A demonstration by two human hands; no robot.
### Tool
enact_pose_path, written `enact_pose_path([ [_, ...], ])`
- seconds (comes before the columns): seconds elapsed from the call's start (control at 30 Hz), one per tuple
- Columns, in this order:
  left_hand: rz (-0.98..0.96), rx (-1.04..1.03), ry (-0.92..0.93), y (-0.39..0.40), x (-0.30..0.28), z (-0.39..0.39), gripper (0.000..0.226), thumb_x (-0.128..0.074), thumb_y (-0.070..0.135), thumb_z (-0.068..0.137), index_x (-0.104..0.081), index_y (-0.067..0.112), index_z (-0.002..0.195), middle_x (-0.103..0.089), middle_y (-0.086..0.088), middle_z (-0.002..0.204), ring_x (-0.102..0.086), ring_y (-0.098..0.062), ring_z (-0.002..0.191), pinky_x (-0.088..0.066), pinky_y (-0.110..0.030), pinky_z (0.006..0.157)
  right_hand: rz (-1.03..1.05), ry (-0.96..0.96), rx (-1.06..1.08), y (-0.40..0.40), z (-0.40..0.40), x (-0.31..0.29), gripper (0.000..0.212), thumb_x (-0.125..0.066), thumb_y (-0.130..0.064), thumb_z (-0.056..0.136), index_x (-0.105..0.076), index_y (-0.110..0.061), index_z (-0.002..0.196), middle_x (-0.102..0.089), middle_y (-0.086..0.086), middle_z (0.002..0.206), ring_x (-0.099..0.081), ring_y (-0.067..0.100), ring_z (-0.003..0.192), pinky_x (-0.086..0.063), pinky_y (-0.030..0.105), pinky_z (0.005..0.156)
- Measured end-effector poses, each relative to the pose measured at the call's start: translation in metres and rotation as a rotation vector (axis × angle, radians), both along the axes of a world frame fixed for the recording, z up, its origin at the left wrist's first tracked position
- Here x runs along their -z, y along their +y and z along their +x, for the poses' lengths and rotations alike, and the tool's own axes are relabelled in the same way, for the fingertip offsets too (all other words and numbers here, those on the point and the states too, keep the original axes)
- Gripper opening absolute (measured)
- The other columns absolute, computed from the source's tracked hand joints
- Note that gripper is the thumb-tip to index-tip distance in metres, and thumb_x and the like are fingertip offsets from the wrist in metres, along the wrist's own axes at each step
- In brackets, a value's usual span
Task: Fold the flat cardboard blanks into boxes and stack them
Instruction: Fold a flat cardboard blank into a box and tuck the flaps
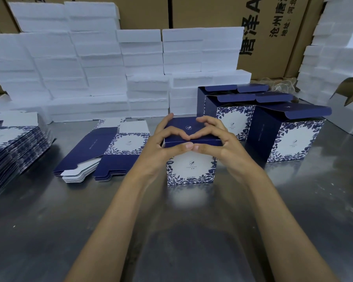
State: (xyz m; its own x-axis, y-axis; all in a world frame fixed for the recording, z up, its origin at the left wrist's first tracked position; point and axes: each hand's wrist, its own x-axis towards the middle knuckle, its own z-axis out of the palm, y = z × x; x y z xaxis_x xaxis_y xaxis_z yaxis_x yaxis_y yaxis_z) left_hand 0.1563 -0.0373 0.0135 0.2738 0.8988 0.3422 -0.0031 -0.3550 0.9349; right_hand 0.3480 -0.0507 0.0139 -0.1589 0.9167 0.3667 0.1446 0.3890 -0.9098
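A blue-and-white floral box [191, 169] stands upright on the steel table [171, 231], its dark blue lid closed on top. My left hand [163, 143] grips the lid's left side, fingers curled over the top and thumb on the front edge. My right hand [218, 139] grips the right side the same way; the two thumbs meet at the lid's front edge. Folded boxes [283, 137] with open lids stand to the right. A small pile of flat blanks [108, 151] lies to the left, and a taller pile of blanks [14, 147] sits at the far left.
White foam blocks [90, 68] are stacked in a wall along the back. Brown cartons [273, 33] stand behind them. More foam [334, 58] rises at the right, with an open carton [351, 92] beside it.
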Motion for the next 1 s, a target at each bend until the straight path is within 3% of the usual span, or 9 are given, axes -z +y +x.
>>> enact_pose_path([
  [0.17, 0.027, -0.081, -0.027, -0.003, 0.006, 0.004, 0.023, -0.081, 0.033, 0.066, -0.074, 0.029, 0.088, -0.037, 0.022, 0.153, -0.031, 0.026, 0.13, -0.029, -0.005, 0.1, 0.019, 0.041, 0.046, -0.001, -0.003, 0.005, 0.021, -0.083, -0.01, 0.08, -0.077, -0.016, 0.099, -0.049, -0.019, 0.144, -0.041, -0.008, 0.136, -0.035, 0.029, 0.115],
  [0.3, 0.046, -0.106, -0.054, -0.002, 0.009, 0.005, 0.025, -0.08, 0.03, 0.068, -0.074, 0.02, 0.089, -0.042, 0.021, 0.15, -0.034, 0.028, 0.125, -0.031, 0.007, 0.088, 0.046, 0.065, 0.118, -0.003, -0.008, 0.008, 0.017, -0.084, -0.015, 0.079, -0.078, -0.024, 0.092, -0.048, -0.02, 0.146, -0.038, 0.002, 0.142, -0.034, 0.04, 0.119],
  [0.43, 0.086, -0.168, -0.098, -0.005, 0.011, 0.012, 0.018, -0.081, 0.033, 0.064, -0.075, 0.027, 0.08, -0.049, 0.019, 0.145, -0.039, 0.021, 0.129, -0.031, 0.001, 0.093, 0.094, 0.052, 0.149, -0.001, -0.011, 0.009, 0.015, -0.082, -0.01, 0.08, -0.078, -0.017, 0.092, -0.055, -0.011, 0.142, -0.038, 0.008, 0.143, -0.029, 0.044, 0.121],
  [0.57, 0.09, -0.133, -0.073, -0.003, 0.01, 0.008, 0.02, -0.08, 0.032, 0.067, -0.076, 0.027, 0.086, -0.044, 0.021, 0.146, -0.031, 0.023, 0.133, -0.03, 0.006, 0.092, 0.04, 0.037, 0.09, 0.0, -0.004, 0.009, 0.017, -0.08, -0.011, 0.084, -0.077, -0.017, 0.1, -0.055, -0.013, 0.142, -0.033, 0.0, 0.145, -0.024, 0.034, 0.122],
  [0.67, 0.058, -0.078, -0.09, -0.002, 0.012, 0.004, 0.022, -0.079, 0.027, 0.07, -0.075, 0.025, 0.091, -0.04, 0.025, 0.145, -0.023, 0.021, 0.138, -0.03, -0.005, 0.104, 0.018, 0.061, 0.035, -0.002, 0.0, 0.01, 0.017, -0.076, -0.007, 0.086, -0.075, -0.015, 0.102, -0.054, -0.01, 0.144, -0.036, -0.001, 0.143, -0.028, 0.029, 0.117],
  [0.77, 0.05, -0.101, -0.108, 0.0, 0.015, 0.007, 0.015, -0.08, 0.016, 0.078, -0.074, 0.022, 0.09, -0.051, 0.043, 0.121, -0.018, 0.018, 0.142, -0.028, 0.002, 0.096, 0.035, 0.118, 0.104, -0.005, -0.006, 0.011, 0.014, -0.075, -0.002, 0.086, -0.074, -0.005, 0.099, -0.057, -0.004, 0.139, -0.044, 0.007, 0.139, -0.032, 0.04, 0.12],
  [0.87, 0.064, -0.094, -0.098, 0.002, 0.015, 0.009, 0.014, -0.077, 0.008, 0.083, -0.073, 0.019, 0.092, -0.057, 0.053, 0.099, -0.018, 0.019, 0.141, -0.027, 0.006, 0.092, 0.044, 0.158, 0.136, -0.007, -0.012, 0.013, 0.011, -0.074, 0.001, 0.086, -0.073, -0.001, 0.097, -0.058, 0.0, 0.137, -0.053, 0.006, 0.13, -0.039, 0.039, 0.116],
  [0.93, 0.036, -0.065, -0.122, 0.004, 0.015, 0.005, 0.015, -0.078, 0.011, 0.081, -0.075, 0.021, 0.092, -0.061, 0.045, 0.102, -0.018, 0.018, 0.141, -0.027, -0.004, 0.106, 0.039, 0.156, 0.122, -0.008, -0.011, 0.012, 0.013, -0.073, 0.001, 0.087, -0.073, 0.0, 0.1, -0.056, -0.002, 0.14, -0.053, 0.004, 0.13, -0.041, 0.033, 0.113],
  [1.0, -0.035, -0.025, -0.169, 0.003, 0.014, 0.0, 0.02, -0.08, 0.019, 0.073, -0.078, 0.025, 0.092, -0.056, 0.041, 0.113, -0.021, 0.012, 0.145, -0.03, -0.026, 0.118, 0.035, 0.145, 0.098, -0.008, -0.008, 0.012, 0.016, -0.073, 0.0, 0.087, -0.072, -0.003, 0.103, -0.054, -0.004, 0.144, -0.051, 0.001, 0.132, -0.042, 0.024, 0.109],
])
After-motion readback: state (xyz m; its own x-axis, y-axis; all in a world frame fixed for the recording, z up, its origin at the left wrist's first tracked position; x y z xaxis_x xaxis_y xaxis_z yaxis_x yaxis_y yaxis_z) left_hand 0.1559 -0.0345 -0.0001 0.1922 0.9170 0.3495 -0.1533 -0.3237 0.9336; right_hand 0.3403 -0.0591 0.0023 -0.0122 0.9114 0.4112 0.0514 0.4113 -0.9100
